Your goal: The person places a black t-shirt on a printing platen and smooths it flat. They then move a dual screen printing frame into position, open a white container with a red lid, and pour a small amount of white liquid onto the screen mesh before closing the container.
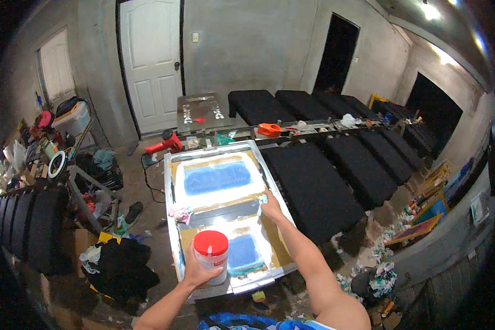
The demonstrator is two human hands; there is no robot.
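In front of me lies a screen-printing frame (168, 190) with a pale rim, brown tape and two blue mesh areas. My left hand (197, 268) is wrapped round a clear plastic jar (219, 260) with a red lid, held upright over the frame's near left part. My right hand (270, 207) reaches to the frame's right side with its fingers closed on a crumpled white and green rag (262, 205), close to the mesh. A crumpled pink and white rag (180, 214) rests on the frame's left rim.
Black cloth-covered boards (313, 187) stand in rows to the right and behind. A red heat gun (165, 144) and an orange tape dispenser (269, 130) sit beyond the frame. Dark cloth (124, 269) is heaped at left; used rags (382, 280) litter the floor at right.
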